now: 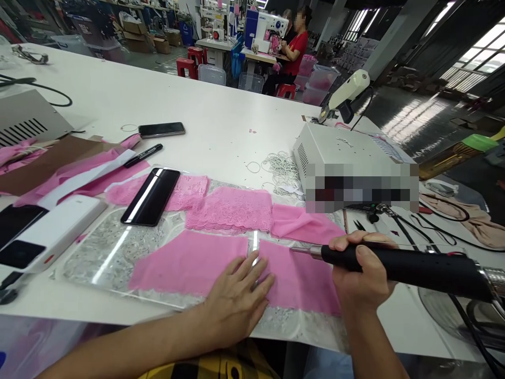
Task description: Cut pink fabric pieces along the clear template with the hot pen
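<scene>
My right hand (365, 273) is wrapped round a thick black hand tool with a slim metal tip (418, 271). The tip points left and lies at the upper edge of the right pink fabric piece (302, 284). My left hand (240, 300) rests flat, fingers spread, over the gap between that piece and the left pink fabric piece (177, 266). Both pieces lie on a clear, glossy sheet (106, 258). Behind them are a folded pink lace piece (232, 208) and a crumpled pink cloth (303, 221).
A black phone (152, 197) overlaps the lace at left, beside a white power bank (59, 229). A grey control box (355, 152) stands right, near tangled elastic loops (282, 168). Cables (406, 226) run along the right side. Across the room, a person in red (294, 52) sits sewing.
</scene>
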A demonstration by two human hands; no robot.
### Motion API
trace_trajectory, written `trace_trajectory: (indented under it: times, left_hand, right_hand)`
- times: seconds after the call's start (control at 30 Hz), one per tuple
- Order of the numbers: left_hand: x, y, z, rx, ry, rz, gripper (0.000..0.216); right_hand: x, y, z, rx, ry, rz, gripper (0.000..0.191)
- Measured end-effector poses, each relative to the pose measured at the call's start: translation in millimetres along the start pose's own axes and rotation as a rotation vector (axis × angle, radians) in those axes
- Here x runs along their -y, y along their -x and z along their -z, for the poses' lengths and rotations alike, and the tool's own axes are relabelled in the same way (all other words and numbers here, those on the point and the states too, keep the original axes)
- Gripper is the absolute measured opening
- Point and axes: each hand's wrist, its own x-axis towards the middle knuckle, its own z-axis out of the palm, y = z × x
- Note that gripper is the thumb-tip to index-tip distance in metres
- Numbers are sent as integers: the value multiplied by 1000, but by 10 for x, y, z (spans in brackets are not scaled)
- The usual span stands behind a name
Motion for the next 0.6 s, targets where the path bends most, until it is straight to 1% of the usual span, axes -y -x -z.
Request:
trace_trajectory:
  times: [0.07,0.4,0.5,0.6]
  left_hand:
    - [-3,4,-2,-3,1,4,33]
    - [-4,6,16,-22,2,-1,34]
    - [8,3,66,-100,36,-39,31]
    - [14,4,98,-201,85,-90,23]
  right_hand:
    - [-3,10,-17,11,6,-1,13]
    - [-17,7,-2,-15,21,-15,15]
    - [5,30,12,-58,-29,-53,19]
    - [39,101,-2,-30,-83,-94,20]
